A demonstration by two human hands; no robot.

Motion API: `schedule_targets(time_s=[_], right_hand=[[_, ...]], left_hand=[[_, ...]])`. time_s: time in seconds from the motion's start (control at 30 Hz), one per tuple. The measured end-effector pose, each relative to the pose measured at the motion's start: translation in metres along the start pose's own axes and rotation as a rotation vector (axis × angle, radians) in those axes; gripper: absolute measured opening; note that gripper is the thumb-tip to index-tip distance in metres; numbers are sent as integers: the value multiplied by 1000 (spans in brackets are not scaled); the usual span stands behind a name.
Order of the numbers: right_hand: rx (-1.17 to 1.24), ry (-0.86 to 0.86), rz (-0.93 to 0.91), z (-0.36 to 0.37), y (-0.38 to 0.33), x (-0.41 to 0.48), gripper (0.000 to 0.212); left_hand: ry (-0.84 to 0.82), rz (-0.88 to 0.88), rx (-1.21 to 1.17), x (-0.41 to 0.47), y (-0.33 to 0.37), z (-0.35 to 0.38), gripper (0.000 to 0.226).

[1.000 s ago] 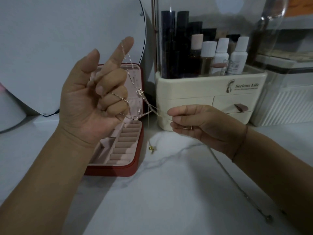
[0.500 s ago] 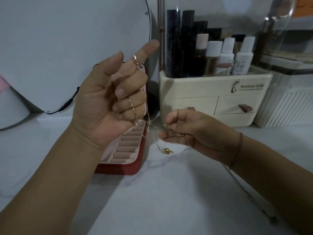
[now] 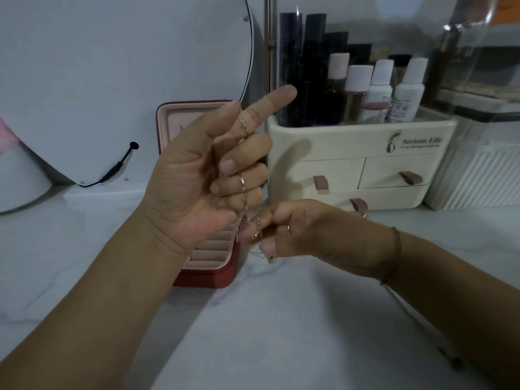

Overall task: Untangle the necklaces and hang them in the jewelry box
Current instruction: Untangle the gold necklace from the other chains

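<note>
My left hand is raised in front of the open red jewelry box, palm toward me, index finger pointing up and the other fingers curled. A thin gold necklace chain runs over those fingers and hangs below them. My right hand is just below and to the right, pinching the lower part of the chain, where the strands bunch together. A small gold pendant dangles under the right hand. The box's pink ring rolls show; my left hand hides most of its lid.
A round white mirror with a black cable stands behind the box. A cream cosmetic organizer with drawers and several bottles stands at the right, a ribbed white container beyond it. Another thin chain trails across the marble tabletop under my right forearm.
My right hand has moved left and closer under my left hand, so the chain between them is shorter. The camera has shifted, bringing the jewelry box lid more into sight.
</note>
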State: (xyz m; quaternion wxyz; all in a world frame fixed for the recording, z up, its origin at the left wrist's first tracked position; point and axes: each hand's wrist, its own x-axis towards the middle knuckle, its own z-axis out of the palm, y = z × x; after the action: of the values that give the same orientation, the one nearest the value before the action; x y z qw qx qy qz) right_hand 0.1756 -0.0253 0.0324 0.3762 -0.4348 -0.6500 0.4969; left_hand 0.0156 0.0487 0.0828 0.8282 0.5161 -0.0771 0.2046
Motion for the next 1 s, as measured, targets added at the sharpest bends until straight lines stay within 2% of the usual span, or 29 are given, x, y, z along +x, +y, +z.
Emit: schedule_targets(time_s=[0.1, 0.13, 0.27, 0.37, 0.43, 0.53, 0.67, 0.77, 0.83, 0.9, 1.0], right_hand=[[2, -64, -8, -4, -3, -5, 13], [14, -61, -14, -7, -5, -7, 17], [174, 53, -65, -23, -19, -13, 17], [314, 114, -169, -38, -25, -17, 17], [387, 141, -204, -44, -26, -19, 19], [440, 176, -205, -46, -27, -20, 18], [420, 213, -164, -45, -28, -20, 23], [337, 216, -155, -43, -30, -20, 24], [306, 191, -144, -40, -30, -20, 27], [260, 163, -144, -37, -30, -19, 27], [201, 167, -128, -35, -30, -19, 28]], left_hand=[[29, 23, -9, -1, 3, 0, 64], [60, 39, -4, -1, 4, 0, 62], [420, 56, 190, -2, 9, -2, 51], [553, -79, 388, -1, 7, -7, 44], [560, -210, 486, -1, 4, -9, 40], [543, -353, 659, -2, -2, -9, 50], [483, -423, 879, -3, -3, 0, 33], [439, -402, 951, -2, -7, 6, 20], [386, -332, 958, -1, -12, 6, 11], [322, -280, 861, 1, -18, 4, 5], [317, -259, 680, 5, -25, 3, 17]])
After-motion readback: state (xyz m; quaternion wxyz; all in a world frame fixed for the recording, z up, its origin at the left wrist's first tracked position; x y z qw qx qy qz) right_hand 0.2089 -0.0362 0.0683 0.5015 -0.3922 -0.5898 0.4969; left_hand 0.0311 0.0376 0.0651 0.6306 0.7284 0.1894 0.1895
